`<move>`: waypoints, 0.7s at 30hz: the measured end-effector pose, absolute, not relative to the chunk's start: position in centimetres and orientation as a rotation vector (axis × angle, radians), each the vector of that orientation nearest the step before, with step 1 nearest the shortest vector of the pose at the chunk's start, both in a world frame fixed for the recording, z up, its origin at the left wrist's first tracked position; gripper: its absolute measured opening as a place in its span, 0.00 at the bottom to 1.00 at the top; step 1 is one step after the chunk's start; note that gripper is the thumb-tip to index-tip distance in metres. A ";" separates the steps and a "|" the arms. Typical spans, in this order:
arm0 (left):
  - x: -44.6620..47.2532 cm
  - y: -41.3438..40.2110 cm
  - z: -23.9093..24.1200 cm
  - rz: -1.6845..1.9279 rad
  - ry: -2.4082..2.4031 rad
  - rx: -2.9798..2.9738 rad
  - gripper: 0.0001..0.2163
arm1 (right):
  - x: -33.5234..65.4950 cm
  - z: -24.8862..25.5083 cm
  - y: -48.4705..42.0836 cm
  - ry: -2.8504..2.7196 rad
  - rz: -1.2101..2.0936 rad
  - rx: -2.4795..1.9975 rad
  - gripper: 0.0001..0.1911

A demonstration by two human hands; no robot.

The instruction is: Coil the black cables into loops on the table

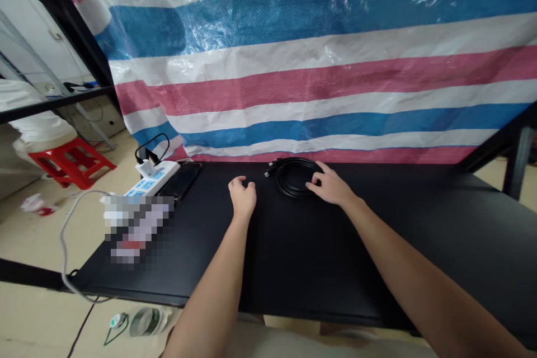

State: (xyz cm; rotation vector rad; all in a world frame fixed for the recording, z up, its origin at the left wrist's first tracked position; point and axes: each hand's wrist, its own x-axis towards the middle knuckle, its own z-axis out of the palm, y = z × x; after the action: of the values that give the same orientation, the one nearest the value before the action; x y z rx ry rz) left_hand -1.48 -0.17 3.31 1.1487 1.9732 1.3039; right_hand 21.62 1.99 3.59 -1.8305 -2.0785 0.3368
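A coiled black cable (285, 184) with plug ends (269, 170) lies near the back of the black tabletop (293, 257). My right hand (331, 183) is at the right side of the coil, its thumb and fingers closed around the loops there. To the left of the coil, my left hand (243, 197) hovers over or rests on the table; I cannot tell which. Its fingers are loosely curled, the thumb stands apart from them, and nothing is between them.
A white power strip (149, 179) with a plugged-in adapter and a dark phone (182, 180) lie at the table's left. Beside them is a pixelated patch. A striped plastic sheet (310, 84) hangs behind the table. A red stool (71, 162) stands on the floor, left.
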 end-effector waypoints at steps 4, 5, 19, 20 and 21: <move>-1.3 -0.4 3.8 1.299 1.978 1.140 0.07 | 25.1 2.9 1.7 -1.955 0.313 -1.885 0.10; -1.3 -0.5 3.9 1.298 1.976 1.139 0.07 | 25.8 2.7 1.6 -1.930 0.317 -1.892 0.10; -0.8 -0.3 3.6 1.292 1.991 1.211 0.06 | 30.0 1.5 1.6 -1.625 0.039 -1.865 0.12; -0.8 -0.3 3.5 1.300 1.989 1.220 0.06 | 30.0 1.6 1.6 -1.591 0.028 -1.851 0.14; -0.8 -0.2 3.4 1.307 1.987 1.230 0.07 | 30.0 1.7 1.5 -1.555 0.018 -1.842 0.16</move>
State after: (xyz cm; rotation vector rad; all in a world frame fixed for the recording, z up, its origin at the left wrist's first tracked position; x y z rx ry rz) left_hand -0.83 -0.22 3.37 1.2296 1.9866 1.3073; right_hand 30.01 1.51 1.73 -1.8419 -1.5545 0.0181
